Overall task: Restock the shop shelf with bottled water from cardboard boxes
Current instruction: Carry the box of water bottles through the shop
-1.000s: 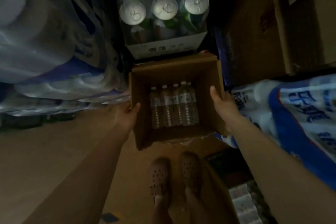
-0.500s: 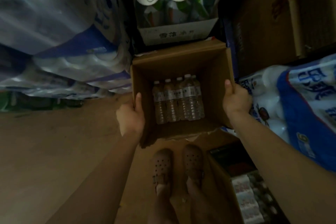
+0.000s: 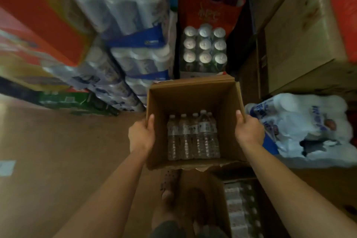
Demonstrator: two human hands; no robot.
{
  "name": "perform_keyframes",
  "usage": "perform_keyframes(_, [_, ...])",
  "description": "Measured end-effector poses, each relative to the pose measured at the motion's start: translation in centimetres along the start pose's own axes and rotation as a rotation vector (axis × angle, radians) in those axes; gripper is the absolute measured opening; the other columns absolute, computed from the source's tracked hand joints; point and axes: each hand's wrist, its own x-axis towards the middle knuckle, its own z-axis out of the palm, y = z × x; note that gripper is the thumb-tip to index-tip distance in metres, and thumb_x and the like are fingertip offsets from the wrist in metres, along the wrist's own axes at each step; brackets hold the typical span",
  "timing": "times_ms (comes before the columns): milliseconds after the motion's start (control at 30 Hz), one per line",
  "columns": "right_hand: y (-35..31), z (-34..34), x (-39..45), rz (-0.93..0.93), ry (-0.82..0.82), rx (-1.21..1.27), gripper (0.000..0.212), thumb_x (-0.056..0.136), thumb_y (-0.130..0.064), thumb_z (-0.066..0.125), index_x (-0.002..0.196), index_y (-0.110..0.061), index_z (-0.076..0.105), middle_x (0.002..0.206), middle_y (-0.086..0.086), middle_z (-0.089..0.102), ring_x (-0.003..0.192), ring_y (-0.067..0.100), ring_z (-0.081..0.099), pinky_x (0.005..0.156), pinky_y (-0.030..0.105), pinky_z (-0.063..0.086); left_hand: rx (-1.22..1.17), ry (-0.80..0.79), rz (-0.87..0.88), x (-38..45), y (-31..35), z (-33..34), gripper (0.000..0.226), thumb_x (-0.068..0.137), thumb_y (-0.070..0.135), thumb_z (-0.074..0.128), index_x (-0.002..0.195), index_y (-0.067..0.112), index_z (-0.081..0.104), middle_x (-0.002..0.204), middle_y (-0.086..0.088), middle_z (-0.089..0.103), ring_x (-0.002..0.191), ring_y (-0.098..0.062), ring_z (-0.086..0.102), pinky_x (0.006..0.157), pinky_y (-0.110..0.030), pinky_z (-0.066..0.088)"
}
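Since the earlier frame, box and both hands sit higher against the stacked goods, and more of the stacks behind shows.

Grip: left hand grips the left wall, thumb hooked over the rim. Right hand grips the right wall the same way. Both are closed on the cardboard; the fingers outside the walls are hidden.

Location: the box is held above the floor, in front of the person. Bottles lie side by side on its bottom, caps pointing away.

Handling: the load is likely moderate, since only one row of bottles shows. The cardboard is stiff, but its near edge looks torn. Loose bottles can roll if the box tilts, so keep it level. Holding the two opposite walls suits it; a hand beneath would be safer.

Surroundings: a can pack stands just beyond the box. Wrapped paper rolls are stacked to the left. A white bag pack lies close to the right hand. A second carton holding bottles sits near the feet. The aisle is narrow; the shelf is not identifiable.
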Motion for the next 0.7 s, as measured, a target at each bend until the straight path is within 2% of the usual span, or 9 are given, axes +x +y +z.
perform_keyframes(100, [-1.9, -2.6, -2.2, -0.076, -0.028, -0.039, 0.05, 0.101, -0.045, 0.033, 0.099, -0.008, 0.066, 0.093, 0.017, 0.065, 0.088, 0.034, 0.059, 0.064, 0.032, 0.033, 0.034, 0.055, -0.018, -2.3, 0.7, -3.6, 0.05, 0.099, 0.043, 0.039, 0.056, 0.018, 0.045, 0.061, -0.008, 0.055, 0.06, -0.028, 0.055, 0.056, -0.031, 0.041])
perform_keyframes(200, [-4.5, -5.7, -5.3, -0.206, -0.053, -0.059, 0.046, 0.102, -0.043, 0.035, 0.098, -0.009, 0.067, 0.075, 0.006, 0.055, 0.072, 0.025, 0.05, 0.06, 0.03, 0.032, -0.004, 0.104, -0.056, -5.1, 0.5, -8.0, 0.05, 0.099, 0.043, 0.04, 0.057, 0.016, 0.047, 0.072, -0.019, 0.063, 0.068, -0.035, 0.06, 0.065, -0.038, 0.049])
perform_keyframes(300, [-7.5, -7.6, -8.1, -0.318, -0.066, -0.061, 0.045, 0.102, -0.042, 0.037, 0.089, -0.008, 0.065, 0.069, 0.004, 0.052, 0.072, 0.026, 0.054, 0.063, 0.031, 0.039, -0.059, 0.155, -0.097, -7.4, 0.3, -12.4, 0.05, 0.099, 0.041, 0.041, 0.058, 0.014, 0.05, 0.07, -0.016, 0.061, 0.069, -0.033, 0.061, 0.07, -0.04, 0.051])
perform_keyframes(400, [-11.1, -8.3, -10.8, -0.388, -0.113, -0.034, 0.046, 0.1, -0.044, 0.037, 0.092, -0.009, 0.066, 0.077, 0.008, 0.061, 0.077, 0.028, 0.062, 0.066, 0.036, 0.049, -0.071, 0.229, -0.114, -9.8, -0.4, -16.7, 0.051, 0.1, 0.038, 0.04, 0.057, 0.013, 0.049, 0.062, -0.009, 0.055, 0.063, -0.028, 0.056, 0.056, -0.031, 0.042])
perform_keyframes(433, [-12.4, -8.4, -11.8, -0.422, -0.131, -0.028, 0.044, 0.1, -0.044, 0.038, 0.095, -0.011, 0.067, 0.081, 0.01, 0.064, 0.078, 0.028, 0.064, 0.067, 0.037, 0.05, -0.072, 0.26, -0.124, -10.4, -0.9, -18.2, 0.051, 0.1, 0.038, 0.04, 0.056, 0.013, 0.049, 0.062, -0.009, 0.055, 0.062, -0.028, 0.056, 0.056, -0.031, 0.041])
perform_keyframes(533, [-17.0, -8.6, -14.7, -0.545, -0.201, -0.034, 0.043, 0.1, -0.043, 0.039, 0.09, -0.011, 0.066, 0.079, 0.009, 0.064, 0.075, 0.027, 0.064, 0.065, 0.033, 0.048, -0.117, 0.357, -0.189, -12.2, -2.5, -22.8, 0.051, 0.099, 0.04, 0.041, 0.061, 0.011, 0.056, 0.067, -0.011, 0.06, 0.065, -0.028, 0.059, 0.061, -0.033, 0.046])
perform_keyframes(633, [-22.2, -8.1, -18.2, -0.691, -0.243, -0.06, 0.04, 0.101, -0.041, 0.04, 0.089, -0.009, 0.063, 0.081, 0.007, 0.06, 0.072, 0.023, 0.056, 0.063, 0.03, 0.04, -0.121, 0.47, -0.258, -13.7, -4.6, -27.9, 0.05, 0.099, 0.042, 0.041, 0.072, 0.007, 0.065, 0.074, -0.014, 0.065, 0.071, -0.03, 0.061, 0.067, -0.035, 0.047])
perform_keyframes(700, [-25.9, -7.0, -20.5, -0.76, -0.269, -0.062, 0.043, 0.1, -0.041, 0.04, 0.09, -0.006, 0.063, 0.083, 0.008, 0.062, 0.072, 0.022, 0.057, 0.059, 0.029, 0.037, -0.126, 0.538, -0.291, -14.4, -6.1, -31.6, 0.051, 0.098, 0.043, 0.042, 0.069, 0.007, 0.063, 0.072, -0.014, 0.064, 0.072, -0.032, 0.062, 0.069, -0.037, 0.048])
